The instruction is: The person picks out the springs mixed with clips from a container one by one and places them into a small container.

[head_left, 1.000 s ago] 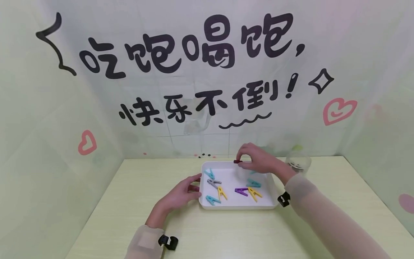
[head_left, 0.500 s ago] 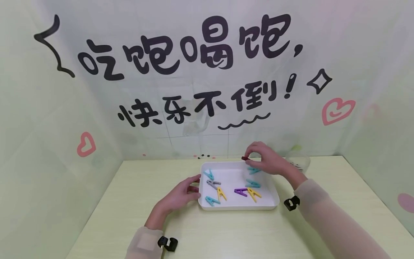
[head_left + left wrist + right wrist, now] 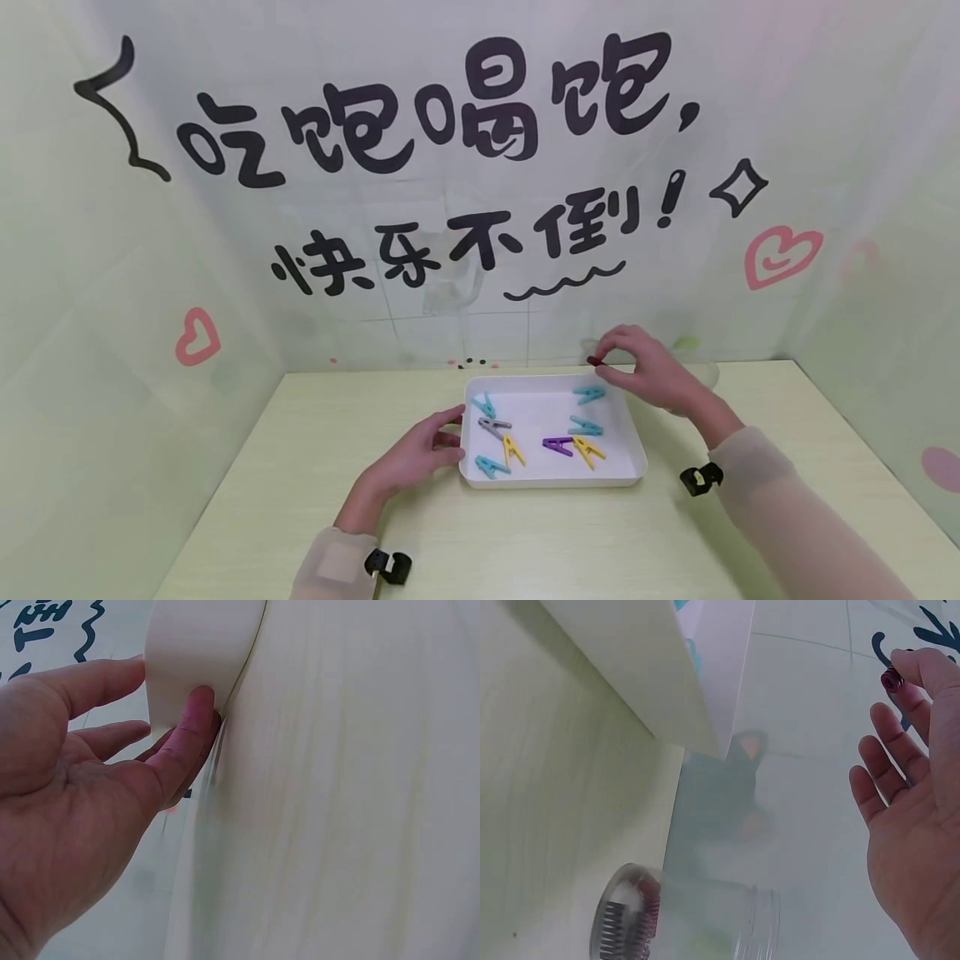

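My right hand (image 3: 648,371) pinches a small dark red spring (image 3: 892,679) between thumb and index finger, past the tray's back right corner. The white tray (image 3: 551,481) holds several plastic clothespins: teal, grey, yellow and one purple clothespin (image 3: 557,445). Against the tray's left wall rests my left hand (image 3: 416,450). In the left wrist view its thumb and fingertips touch the outer wall and its fingers are only slightly bent. A clear jar (image 3: 712,919) with dark red and dark grey springs inside stands behind the right hand, mostly hidden by it in the head view.
The pale wooden table (image 3: 525,542) ends at a back wall (image 3: 405,333) hung with a printed sheet. Similar sheets enclose the left and right sides. Both wrists wear black camera mounts.
My right hand has moved rightward with the spring, from above the tray's back edge towards the jar. The left hand has stayed at the tray's left side.
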`<state>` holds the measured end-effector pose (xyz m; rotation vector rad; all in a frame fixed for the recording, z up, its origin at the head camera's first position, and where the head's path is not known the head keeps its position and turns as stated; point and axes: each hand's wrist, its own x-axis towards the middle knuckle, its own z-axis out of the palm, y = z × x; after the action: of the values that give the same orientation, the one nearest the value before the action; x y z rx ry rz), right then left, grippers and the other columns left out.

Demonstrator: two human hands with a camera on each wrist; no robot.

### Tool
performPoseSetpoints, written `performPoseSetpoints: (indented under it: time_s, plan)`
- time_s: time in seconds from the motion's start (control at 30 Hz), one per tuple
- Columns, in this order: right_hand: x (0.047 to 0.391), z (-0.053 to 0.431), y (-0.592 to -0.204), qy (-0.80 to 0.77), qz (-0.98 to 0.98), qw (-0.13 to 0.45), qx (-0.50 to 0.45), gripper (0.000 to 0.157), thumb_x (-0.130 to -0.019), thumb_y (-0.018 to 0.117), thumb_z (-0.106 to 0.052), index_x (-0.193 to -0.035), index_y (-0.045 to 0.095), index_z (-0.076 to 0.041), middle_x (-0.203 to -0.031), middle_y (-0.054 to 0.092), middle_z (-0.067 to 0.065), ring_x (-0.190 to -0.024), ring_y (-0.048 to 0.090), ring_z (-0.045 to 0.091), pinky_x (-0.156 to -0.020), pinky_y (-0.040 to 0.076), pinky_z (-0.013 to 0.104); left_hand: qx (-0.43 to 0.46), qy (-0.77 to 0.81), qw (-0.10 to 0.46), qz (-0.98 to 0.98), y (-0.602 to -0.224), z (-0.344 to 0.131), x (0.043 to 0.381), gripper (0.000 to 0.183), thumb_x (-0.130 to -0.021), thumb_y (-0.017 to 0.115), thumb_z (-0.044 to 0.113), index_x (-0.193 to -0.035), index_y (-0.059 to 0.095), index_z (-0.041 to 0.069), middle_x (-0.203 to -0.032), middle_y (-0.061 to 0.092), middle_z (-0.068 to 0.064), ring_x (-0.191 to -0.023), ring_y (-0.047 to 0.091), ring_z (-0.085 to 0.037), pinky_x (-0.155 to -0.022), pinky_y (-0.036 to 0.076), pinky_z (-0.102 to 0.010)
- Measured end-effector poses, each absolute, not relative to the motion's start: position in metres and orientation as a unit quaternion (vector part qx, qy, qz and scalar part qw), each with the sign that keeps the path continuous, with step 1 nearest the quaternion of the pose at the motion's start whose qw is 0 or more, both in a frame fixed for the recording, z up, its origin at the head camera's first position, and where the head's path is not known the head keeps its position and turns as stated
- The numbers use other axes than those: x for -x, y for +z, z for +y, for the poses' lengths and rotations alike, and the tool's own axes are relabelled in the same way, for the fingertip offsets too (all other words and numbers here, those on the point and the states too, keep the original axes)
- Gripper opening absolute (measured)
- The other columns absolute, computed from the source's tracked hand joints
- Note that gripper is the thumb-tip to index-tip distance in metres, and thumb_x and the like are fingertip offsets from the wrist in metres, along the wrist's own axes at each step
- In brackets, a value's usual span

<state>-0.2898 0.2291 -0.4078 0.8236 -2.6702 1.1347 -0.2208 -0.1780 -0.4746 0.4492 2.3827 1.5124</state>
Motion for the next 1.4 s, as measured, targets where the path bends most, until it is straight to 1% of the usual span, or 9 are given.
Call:
performPoseSetpoints:
  time_s: [0.23, 0.53, 0.67, 0.83, 1.0, 1.17, 1.4]
  plan:
    - [0.287, 0.248, -0.410, 0.349, -0.896, 0.098, -0.256, 0.014, -0.097, 0.079, -0.010, -0.110, 0.074, -0.013, -0.126, 0.064, 0.009, -0.126, 0.052, 0.034, -0.106, 0.045, 0.061, -0.158, 0.527, 0.143, 0.823, -0.476, -0.179, 0.221, 0.072, -0.102, 0.071, 0.006, -0.164, 0.035, 0.000, -0.157, 0.048, -0.018, -0.125, 0.061, -0.031, -0.103, 0.052, -0.043]
    - [0.282, 0.274, -0.410, 0.343, -0.896, 0.151, -0.237, 0.013, -0.093, 0.080, -0.006, -0.104, 0.074, -0.009, -0.117, 0.066, 0.011, -0.120, 0.053, 0.036, -0.100, 0.045, 0.062, -0.155, 0.525, 0.141, 0.825, -0.476, -0.178, 0.221, 0.071, -0.101, 0.071, 0.005, -0.163, 0.037, 0.001, -0.156, 0.049, -0.017, -0.124, 0.061, -0.030, -0.102, 0.052, -0.043]
    - [0.281, 0.286, -0.412, 0.344, -0.893, 0.174, -0.233, 0.013, -0.093, 0.081, -0.005, -0.102, 0.074, -0.010, -0.114, 0.066, 0.010, -0.118, 0.052, 0.035, -0.097, 0.045, 0.060, -0.154, 0.526, 0.141, 0.824, -0.475, -0.178, 0.221, 0.071, -0.101, 0.071, 0.005, -0.163, 0.037, 0.001, -0.156, 0.049, -0.017, -0.124, 0.061, -0.030, -0.102, 0.053, -0.043]
    - [0.279, 0.299, -0.414, 0.346, -0.887, 0.198, -0.232, 0.013, -0.091, 0.081, -0.001, -0.100, 0.074, -0.008, -0.113, 0.066, 0.012, -0.115, 0.052, 0.035, -0.093, 0.042, 0.055, -0.153, 0.526, 0.140, 0.825, -0.476, -0.178, 0.220, 0.071, -0.101, 0.071, 0.004, -0.163, 0.037, 0.001, -0.155, 0.049, -0.017, -0.124, 0.061, -0.031, -0.102, 0.053, -0.043]
    - [0.279, 0.312, -0.418, 0.350, -0.885, 0.210, -0.224, 0.013, -0.090, 0.081, 0.000, -0.098, 0.074, -0.007, -0.112, 0.066, 0.013, -0.115, 0.052, 0.037, -0.094, 0.039, 0.056, -0.153, 0.527, 0.140, 0.824, -0.475, -0.178, 0.220, 0.071, -0.101, 0.071, 0.004, -0.163, 0.037, 0.000, -0.155, 0.049, -0.018, -0.124, 0.061, -0.031, -0.101, 0.053, -0.042]
    - [0.280, 0.323, -0.422, 0.346, -0.887, 0.218, -0.213, 0.011, -0.091, 0.081, -0.001, -0.097, 0.075, -0.007, -0.110, 0.068, 0.013, -0.113, 0.052, 0.036, -0.093, 0.039, 0.055, -0.156, 0.531, 0.140, 0.821, -0.475, -0.178, 0.220, 0.071, -0.101, 0.071, 0.004, -0.163, 0.037, 0.000, -0.155, 0.049, -0.019, -0.124, 0.061, -0.031, -0.102, 0.052, -0.042]
    - [0.281, 0.335, -0.425, 0.338, -0.899, 0.207, -0.189, 0.006, -0.093, 0.079, -0.003, -0.097, 0.075, -0.004, -0.113, 0.066, 0.017, -0.113, 0.050, 0.040, -0.089, 0.038, 0.055, -0.156, 0.535, 0.143, 0.818, -0.476, -0.179, 0.221, 0.071, -0.101, 0.070, 0.003, -0.163, 0.036, 0.000, -0.156, 0.048, -0.019, -0.124, 0.060, -0.031, -0.101, 0.052, -0.041]
